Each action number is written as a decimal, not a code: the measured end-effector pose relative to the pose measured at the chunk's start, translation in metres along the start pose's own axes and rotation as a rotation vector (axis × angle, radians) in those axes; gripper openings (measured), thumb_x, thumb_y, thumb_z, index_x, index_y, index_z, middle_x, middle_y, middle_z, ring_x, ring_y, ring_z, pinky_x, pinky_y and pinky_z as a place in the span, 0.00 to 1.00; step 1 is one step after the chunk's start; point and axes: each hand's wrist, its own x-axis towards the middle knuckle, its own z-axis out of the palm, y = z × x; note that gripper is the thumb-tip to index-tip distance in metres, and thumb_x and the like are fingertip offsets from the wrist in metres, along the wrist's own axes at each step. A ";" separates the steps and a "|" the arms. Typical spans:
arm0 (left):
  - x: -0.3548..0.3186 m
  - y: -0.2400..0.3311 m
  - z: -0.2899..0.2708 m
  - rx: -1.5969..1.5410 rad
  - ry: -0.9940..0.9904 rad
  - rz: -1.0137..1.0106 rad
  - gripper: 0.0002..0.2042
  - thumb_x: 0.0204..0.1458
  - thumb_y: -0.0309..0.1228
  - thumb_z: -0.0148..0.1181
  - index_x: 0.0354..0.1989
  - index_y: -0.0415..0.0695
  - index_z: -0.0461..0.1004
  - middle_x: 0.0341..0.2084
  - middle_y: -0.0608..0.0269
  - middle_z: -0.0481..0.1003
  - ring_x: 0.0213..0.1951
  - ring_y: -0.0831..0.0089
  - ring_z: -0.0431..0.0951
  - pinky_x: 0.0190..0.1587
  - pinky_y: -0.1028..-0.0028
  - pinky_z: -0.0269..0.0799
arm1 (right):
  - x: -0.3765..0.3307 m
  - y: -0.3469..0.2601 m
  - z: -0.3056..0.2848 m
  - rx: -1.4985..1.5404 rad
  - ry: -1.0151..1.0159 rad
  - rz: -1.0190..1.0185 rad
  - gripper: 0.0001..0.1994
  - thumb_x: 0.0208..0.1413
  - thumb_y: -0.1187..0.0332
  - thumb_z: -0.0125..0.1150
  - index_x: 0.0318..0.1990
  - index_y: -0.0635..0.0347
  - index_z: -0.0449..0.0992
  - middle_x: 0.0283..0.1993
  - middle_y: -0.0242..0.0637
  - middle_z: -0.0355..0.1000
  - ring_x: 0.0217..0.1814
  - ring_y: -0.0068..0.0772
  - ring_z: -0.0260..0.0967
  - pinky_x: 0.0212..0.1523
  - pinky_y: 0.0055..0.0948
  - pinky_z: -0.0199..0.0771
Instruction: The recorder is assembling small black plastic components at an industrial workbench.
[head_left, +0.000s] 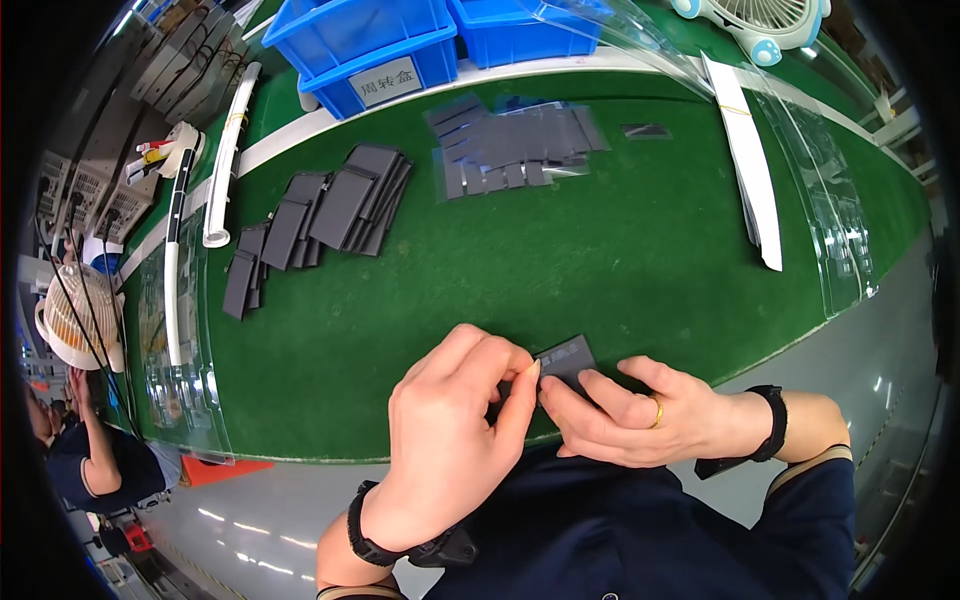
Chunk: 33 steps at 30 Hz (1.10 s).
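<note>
A dark grey flat rectangular pack (567,358), much like a phone battery, lies at the near edge of the green table in front of me. My right hand (640,415) holds it, fingers bent over its near side; a ring is on one finger. At the pack's left edge, my left hand (450,405) pinches with thumb and forefinger. What sits between those fingertips is too small to make out. Part of the pack is hidden behind both hands. Farther left lie overlapping piles of similar dark packs (345,205).
Clear film sheets with dark rectangles (515,145) lie at the far middle, a small dark strip (646,131) beside them. Blue bins (360,50) stand behind. White rolled sheets (745,160) and clear plastic trays (825,200) lie right. A person (100,455) sits at far left.
</note>
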 end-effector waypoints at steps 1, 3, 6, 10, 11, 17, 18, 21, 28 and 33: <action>0.000 0.000 0.001 0.006 0.005 0.017 0.05 0.46 0.18 0.66 0.25 0.39 0.75 0.20 0.64 0.71 0.21 0.76 0.70 0.23 0.77 0.64 | 0.000 -0.001 0.000 -0.017 0.011 0.004 0.17 0.61 0.51 0.52 0.42 0.53 0.78 0.53 0.26 0.70 0.54 0.22 0.60 0.47 0.29 0.62; -0.001 -0.003 0.001 0.035 -0.013 0.033 0.05 0.46 0.18 0.66 0.26 0.39 0.74 0.22 0.64 0.71 0.21 0.74 0.70 0.23 0.76 0.64 | 0.000 -0.001 0.000 -0.034 0.023 0.005 0.15 0.60 0.52 0.53 0.41 0.52 0.77 0.55 0.27 0.71 0.54 0.23 0.61 0.46 0.28 0.63; -0.001 -0.001 -0.001 0.127 -0.037 0.037 0.07 0.46 0.21 0.65 0.30 0.41 0.72 0.25 0.61 0.69 0.24 0.67 0.71 0.27 0.70 0.66 | 0.002 0.000 -0.001 -0.017 0.015 0.010 0.16 0.60 0.51 0.53 0.40 0.53 0.77 0.54 0.28 0.72 0.53 0.24 0.62 0.46 0.29 0.64; -0.007 0.000 -0.017 0.189 0.111 -0.025 0.20 0.43 0.21 0.67 0.47 0.41 0.71 0.32 0.59 0.72 0.28 0.66 0.71 0.30 0.71 0.68 | 0.003 0.011 -0.005 0.233 -0.077 0.070 0.19 0.57 0.50 0.58 0.47 0.53 0.76 0.56 0.29 0.71 0.53 0.28 0.64 0.48 0.30 0.66; -0.013 -0.003 -0.017 0.187 0.163 0.018 0.22 0.42 0.21 0.68 0.48 0.41 0.74 0.36 0.59 0.74 0.33 0.62 0.75 0.36 0.70 0.70 | 0.002 0.014 -0.005 0.408 -0.099 0.142 0.20 0.56 0.51 0.60 0.49 0.53 0.75 0.57 0.29 0.71 0.53 0.28 0.64 0.48 0.31 0.67; -0.056 -0.026 -0.003 0.422 0.018 0.440 0.20 0.43 0.35 0.70 0.47 0.49 0.80 0.48 0.59 0.76 0.50 0.61 0.75 0.44 0.65 0.70 | 0.010 0.030 -0.002 0.727 -0.057 0.378 0.17 0.54 0.60 0.64 0.51 0.53 0.79 0.53 0.32 0.72 0.47 0.35 0.66 0.46 0.34 0.66; -0.058 -0.031 0.001 0.465 0.028 0.473 0.19 0.45 0.39 0.69 0.48 0.51 0.80 0.49 0.60 0.76 0.51 0.62 0.75 0.45 0.65 0.69 | 0.012 0.033 0.000 0.787 -0.040 0.467 0.16 0.53 0.65 0.66 0.50 0.54 0.79 0.51 0.32 0.73 0.46 0.36 0.65 0.45 0.34 0.66; -0.059 -0.034 0.007 0.563 0.044 0.485 0.20 0.49 0.45 0.65 0.50 0.54 0.80 0.49 0.62 0.75 0.52 0.63 0.73 0.45 0.64 0.69 | 0.029 0.041 -0.001 0.902 -0.086 0.537 0.12 0.49 0.71 0.69 0.43 0.57 0.81 0.41 0.33 0.73 0.40 0.35 0.64 0.42 0.33 0.65; -0.060 -0.034 0.010 0.531 0.085 0.428 0.19 0.50 0.45 0.63 0.51 0.57 0.79 0.49 0.68 0.76 0.52 0.71 0.74 0.48 0.69 0.65 | 0.051 0.048 0.005 1.071 -0.251 0.678 0.04 0.47 0.73 0.70 0.31 0.59 0.81 0.26 0.31 0.69 0.35 0.32 0.63 0.40 0.31 0.63; -0.060 -0.035 0.013 0.527 0.112 0.427 0.18 0.51 0.44 0.63 0.51 0.57 0.79 0.48 0.68 0.76 0.51 0.72 0.75 0.48 0.69 0.65 | 0.051 0.049 0.003 1.097 -0.292 0.654 0.03 0.49 0.73 0.68 0.30 0.58 0.79 0.27 0.31 0.67 0.36 0.32 0.61 0.40 0.31 0.62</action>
